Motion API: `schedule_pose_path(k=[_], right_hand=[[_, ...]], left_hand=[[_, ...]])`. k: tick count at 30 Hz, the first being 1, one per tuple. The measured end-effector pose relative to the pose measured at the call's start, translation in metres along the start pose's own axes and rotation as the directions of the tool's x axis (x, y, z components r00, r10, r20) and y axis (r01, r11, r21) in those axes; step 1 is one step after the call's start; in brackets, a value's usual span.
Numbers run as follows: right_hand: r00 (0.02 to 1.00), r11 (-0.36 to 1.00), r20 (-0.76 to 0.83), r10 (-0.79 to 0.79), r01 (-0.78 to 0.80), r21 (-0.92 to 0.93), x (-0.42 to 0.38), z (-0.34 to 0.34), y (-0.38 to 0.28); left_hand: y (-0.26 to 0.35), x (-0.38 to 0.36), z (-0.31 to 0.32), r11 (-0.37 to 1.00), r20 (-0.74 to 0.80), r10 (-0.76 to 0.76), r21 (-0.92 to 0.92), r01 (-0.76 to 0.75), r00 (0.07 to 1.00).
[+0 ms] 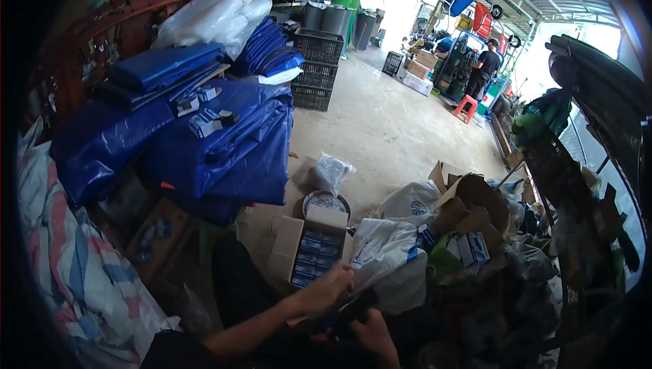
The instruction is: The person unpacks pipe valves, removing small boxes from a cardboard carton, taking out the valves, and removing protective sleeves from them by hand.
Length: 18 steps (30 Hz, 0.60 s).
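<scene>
My left hand point(327, 289) is raised in front of the open cardboard box point(287, 245), its fingers pinched together; whether something small is between them I cannot make out. Lower and to the right, my right hand point(372, 330) is closed against a dark object point(358, 305) over my lap, too shadowed to name. Packed in the box are several small blue-and-white boxes point(316, 252). Just behind it stands a round tub point(327, 200) with a clear plastic bag point(331, 172) beside it. A white sack point(386, 247) lies right of the box.
Folded blue tarpaulins point(224, 141) are piled at left, with small opened boxes point(205, 123) on top. Black crates point(318, 67) are stacked behind. Torn cardboard point(475, 203) and bags crowd the right. Far off, a person point(485, 67) stands near a red stool point(466, 107).
</scene>
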State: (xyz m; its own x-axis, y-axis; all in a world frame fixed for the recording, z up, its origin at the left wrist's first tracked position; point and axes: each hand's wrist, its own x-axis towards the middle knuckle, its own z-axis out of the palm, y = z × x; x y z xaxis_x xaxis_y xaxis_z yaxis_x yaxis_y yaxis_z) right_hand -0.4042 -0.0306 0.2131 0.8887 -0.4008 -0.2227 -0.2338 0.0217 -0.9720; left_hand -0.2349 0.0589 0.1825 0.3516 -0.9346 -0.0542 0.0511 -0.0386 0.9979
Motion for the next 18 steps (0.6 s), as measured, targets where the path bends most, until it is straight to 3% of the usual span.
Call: schedule_pose_path(k=[2, 5, 6, 9, 13, 14, 17, 18], right_hand=[[0.986, 0.989, 0.150, 0.076, -0.095, 0.117, -0.005, 0.004, -0.004], [0.982, 0.961, 0.024, 0.189, -0.190, 0.203, -0.005, 0.009, 0.033], [0.983, 0.955, -0.142, 0.120, -0.075, 0.288, 0.000, 0.016, 0.051], [0.978, 0.928, -0.207, 0.010, 0.068, 0.365, 0.012, 0.024, 0.029], [0.996, 0.907, -0.082, 0.040, -0.002, 0.421, 0.022, 0.025, 0.066], [0.995, 0.911, -0.086, 0.046, -0.006, 0.412, 0.023, 0.029, 0.071], [0.984, 0.799, -0.122, 0.127, -0.029, 0.600, 0.018, 0.045, 0.061], [0.951, 0.860, -0.274, 0.141, 0.019, 0.510, 0.026, 0.051, 0.076]], left_hand=[[0.001, 0.004, -0.005, 1.000, 0.035, 0.000, -0.002, 0.000, 0.999], [0.007, 0.016, -0.004, 0.998, 0.079, 0.037, 0.048, -0.041, 0.996], [0.010, 0.015, -0.007, 0.995, 0.049, 0.046, 0.090, -0.050, 0.998], [0.009, 0.008, -0.005, 0.993, -0.003, -0.014, 0.119, 0.014, 1.000], [-0.008, 0.008, -0.011, 1.000, 0.075, -0.007, -0.004, 0.008, 0.997], [-0.008, 0.008, -0.014, 1.000, 0.030, -0.003, -0.013, 0.003, 1.000], [0.007, 0.006, -0.014, 0.958, 0.003, -0.274, -0.087, 0.273, 0.962], [-0.006, 0.009, -0.012, 0.933, -0.034, -0.358, -0.065, 0.355, 0.933]])
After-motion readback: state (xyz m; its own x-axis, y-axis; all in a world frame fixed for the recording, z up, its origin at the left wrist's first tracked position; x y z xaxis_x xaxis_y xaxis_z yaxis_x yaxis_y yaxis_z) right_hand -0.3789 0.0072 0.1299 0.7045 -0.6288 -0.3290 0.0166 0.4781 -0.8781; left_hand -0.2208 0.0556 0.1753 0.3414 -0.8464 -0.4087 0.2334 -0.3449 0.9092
